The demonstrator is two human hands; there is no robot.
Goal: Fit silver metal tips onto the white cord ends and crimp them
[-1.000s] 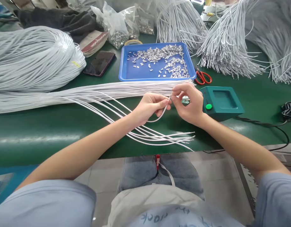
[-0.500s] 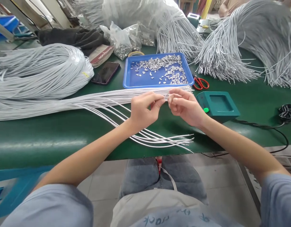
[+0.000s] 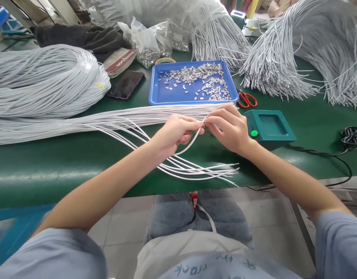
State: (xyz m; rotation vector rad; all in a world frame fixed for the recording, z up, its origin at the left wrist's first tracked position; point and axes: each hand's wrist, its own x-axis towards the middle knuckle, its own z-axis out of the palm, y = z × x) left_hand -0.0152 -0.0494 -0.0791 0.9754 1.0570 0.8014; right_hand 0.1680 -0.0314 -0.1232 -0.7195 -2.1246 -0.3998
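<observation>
My left hand (image 3: 178, 133) pinches a white cable (image 3: 193, 143) near its end, thumb and forefinger pressed together. The cable bends down below that hand. My right hand (image 3: 229, 128) is closed too, its fingertips meeting the left ones at the cable's tip. Whether a small metal piece sits between the fingertips is hidden. Just behind both hands lies a long bundle of white cables (image 3: 132, 118). Several loose cables (image 3: 196, 176) curve out in front of it, their ends pointing right.
Behind the bundle stands a blue tray (image 3: 193, 103) of small metal pieces. Red scissors (image 3: 247, 100) and a green box (image 3: 275, 135) with a lit button are on the right. A phone (image 3: 126, 85), bags of metal pieces (image 3: 149, 54) and coiled grey cables (image 3: 50, 81) lie around.
The cable end now stands up between my fingertips, and its bend shows below my left hand. My right hand has turned over, its back now uppermost. The view has shifted slightly.
</observation>
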